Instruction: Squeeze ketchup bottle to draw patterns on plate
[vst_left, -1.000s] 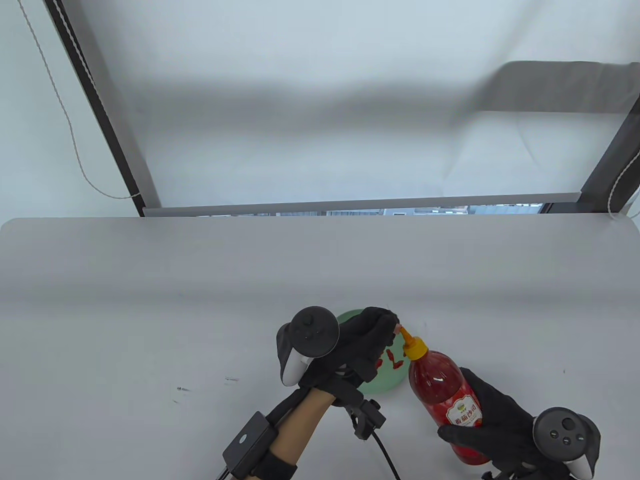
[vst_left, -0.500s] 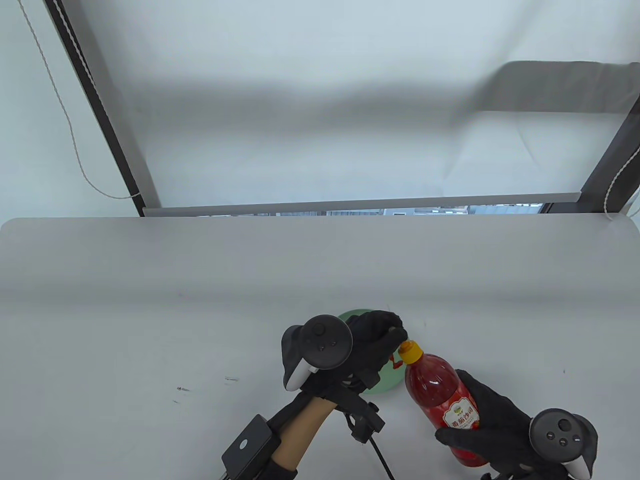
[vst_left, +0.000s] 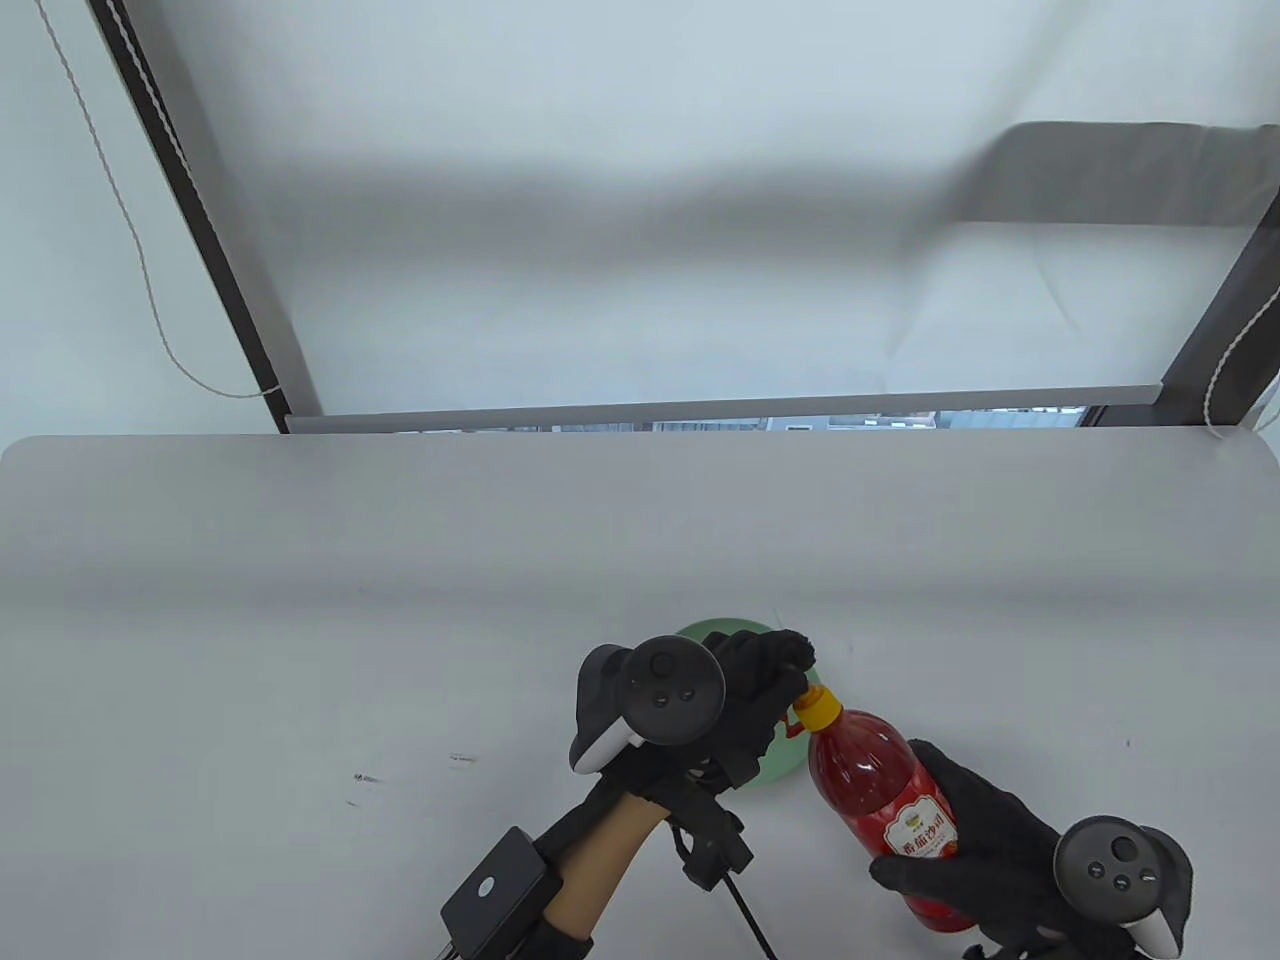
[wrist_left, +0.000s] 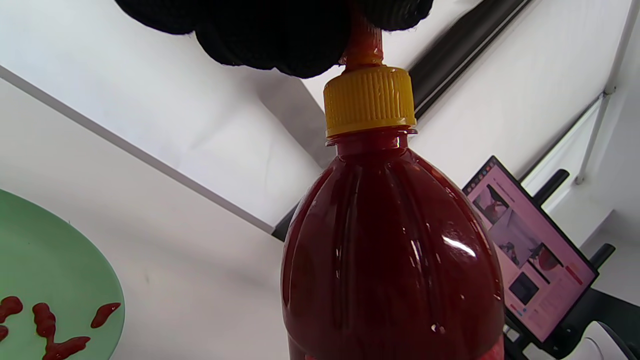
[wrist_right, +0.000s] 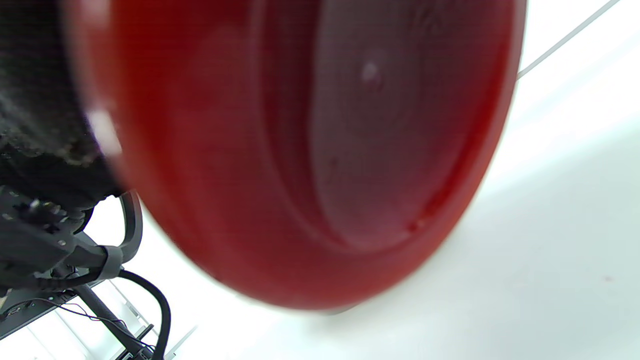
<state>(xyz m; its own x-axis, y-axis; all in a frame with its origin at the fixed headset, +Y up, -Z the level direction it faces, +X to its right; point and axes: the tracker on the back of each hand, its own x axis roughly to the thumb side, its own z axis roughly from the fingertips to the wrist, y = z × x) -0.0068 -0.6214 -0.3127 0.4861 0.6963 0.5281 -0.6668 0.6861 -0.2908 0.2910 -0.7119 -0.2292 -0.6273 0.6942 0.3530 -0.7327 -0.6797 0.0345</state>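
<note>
A red ketchup bottle (vst_left: 875, 795) with a yellow cap (vst_left: 817, 707) is tilted, cap toward the plate. My right hand (vst_left: 985, 850) grips its lower body near the label. My left hand (vst_left: 770, 675) holds the nozzle tip above the cap; in the left wrist view its fingers (wrist_left: 280, 35) close over the orange nozzle (wrist_left: 362, 47) above the cap (wrist_left: 369, 100). A green plate (vst_left: 785, 760) lies under my left hand, mostly hidden; the left wrist view shows its rim (wrist_left: 65, 280) with red ketchup marks (wrist_left: 55, 325). The right wrist view is filled by the bottle's base (wrist_right: 320, 150).
The grey table (vst_left: 300, 620) stretches far and left of the hands. Small dark marks (vst_left: 365, 778) lie on it at the left. A window frame and blind stand behind the table's far edge. A monitor (wrist_left: 530, 250) shows in the left wrist view.
My left hand moved right and closed its fingers over the nozzle tip. The bottle shifted slightly toward me and stands more upright. The plate's ketchup marks became hidden in the table view.
</note>
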